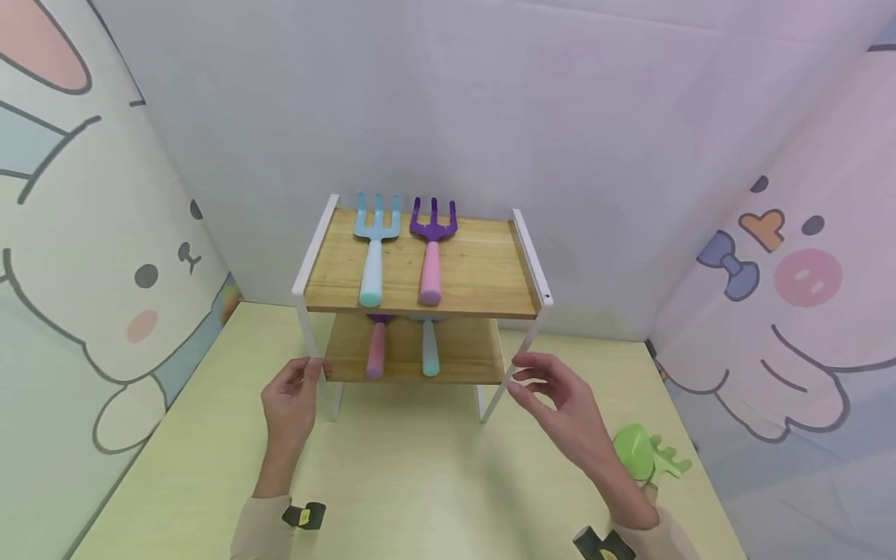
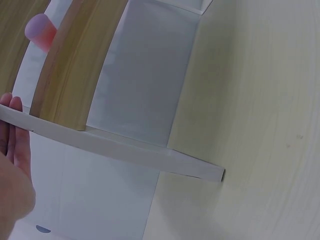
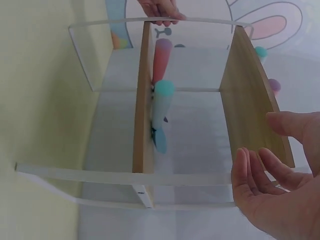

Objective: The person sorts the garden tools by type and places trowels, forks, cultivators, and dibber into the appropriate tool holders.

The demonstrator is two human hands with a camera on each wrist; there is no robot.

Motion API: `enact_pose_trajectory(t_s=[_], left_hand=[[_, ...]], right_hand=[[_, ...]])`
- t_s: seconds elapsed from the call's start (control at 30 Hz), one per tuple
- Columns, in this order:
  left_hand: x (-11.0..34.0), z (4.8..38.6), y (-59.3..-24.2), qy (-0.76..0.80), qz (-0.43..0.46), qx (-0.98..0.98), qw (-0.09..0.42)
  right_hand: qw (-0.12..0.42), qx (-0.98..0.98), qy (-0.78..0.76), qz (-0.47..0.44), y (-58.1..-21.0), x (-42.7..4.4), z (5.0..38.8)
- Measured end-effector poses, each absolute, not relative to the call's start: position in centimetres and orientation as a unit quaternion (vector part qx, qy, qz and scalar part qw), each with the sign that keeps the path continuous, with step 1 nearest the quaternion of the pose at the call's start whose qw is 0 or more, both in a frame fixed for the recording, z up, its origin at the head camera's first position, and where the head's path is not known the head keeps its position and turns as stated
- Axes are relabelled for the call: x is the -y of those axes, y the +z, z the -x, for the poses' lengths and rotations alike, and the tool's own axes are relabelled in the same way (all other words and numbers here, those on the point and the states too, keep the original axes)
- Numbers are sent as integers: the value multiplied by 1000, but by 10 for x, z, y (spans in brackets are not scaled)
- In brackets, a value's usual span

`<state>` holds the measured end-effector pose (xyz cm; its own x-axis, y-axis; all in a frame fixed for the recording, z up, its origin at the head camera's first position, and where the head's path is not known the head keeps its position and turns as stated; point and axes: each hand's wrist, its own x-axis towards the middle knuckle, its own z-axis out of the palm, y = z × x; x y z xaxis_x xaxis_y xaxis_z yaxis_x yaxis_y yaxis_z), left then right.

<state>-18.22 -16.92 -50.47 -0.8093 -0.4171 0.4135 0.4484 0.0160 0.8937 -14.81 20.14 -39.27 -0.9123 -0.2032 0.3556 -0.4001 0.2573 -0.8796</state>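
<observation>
A two-tier shelf with wooden boards and a white frame stands on the table. My left hand grips its left upright beside the lower board; in the left wrist view, fingers reach behind the white bar. My right hand is at the right upright, fingers loosely bent and thumb apart; whether it touches the bar is unclear. On the upper board lie a light blue toy hand fork and a purple one with a pink handle. The lower board holds a pink-handled tool and a pale blue-handled tool, heads mostly hidden in the head view.
A green toy shovel and a green toy rake lie on the table at the right, partly behind my right forearm. Cloth walls with cartoon animals enclose the back and sides.
</observation>
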Motion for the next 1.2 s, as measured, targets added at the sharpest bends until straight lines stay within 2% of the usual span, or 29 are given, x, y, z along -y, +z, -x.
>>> enact_pose_trajectory(t_s=[0.33,0.67,1.2], left_hand=[[170,183,-505,-699,9,644,309],[162,171,-481,-700,28,642,311],[161,170,-480,-699,10,648,302]], right_hand=[[92,795,575,-169,-415,-217,140],[80,806,569,-144,-440,-233,133],[82,827,549,-90,-479,-258,120]])
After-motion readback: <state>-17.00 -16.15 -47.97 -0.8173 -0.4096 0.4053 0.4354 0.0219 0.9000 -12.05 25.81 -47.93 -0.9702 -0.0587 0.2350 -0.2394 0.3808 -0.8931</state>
